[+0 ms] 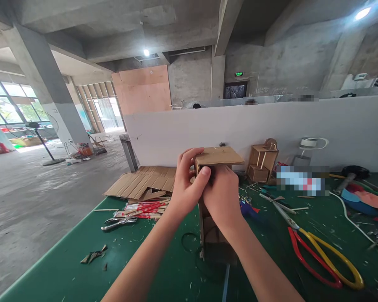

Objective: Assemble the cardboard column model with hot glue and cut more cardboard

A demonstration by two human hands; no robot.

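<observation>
- Left hand (189, 180): curled narrowly around the upper left side of a cardboard box (219, 155), fingers at the far side and thumb at the front, just under the top panel.
- Right hand (221, 191): raised against the box's upper front, just below the top panel; its fingertips are hidden, so I cannot tell how far they are closed or what they pinch.
- The box is in front of the person, over the green tabletop (66, 268); its long axis runs roughly upright, the flat top panel jutting out to the right.
- The right hand and wrist block much of the box's front; its lower part is dark and blurred.
- Left of it: flattened corrugated cardboard (138, 184), red-and-white packets of sticks (148, 208), metal pliers (118, 222) just beside them, and dark scraps (94, 256) nearer the table edge.
- Right of it: large scissors (321, 256) with one red and one yellow handle, the handles toward the person.
- Behind, to the right: a smaller cardboard model (261, 163) near the white partition (182, 130).
</observation>
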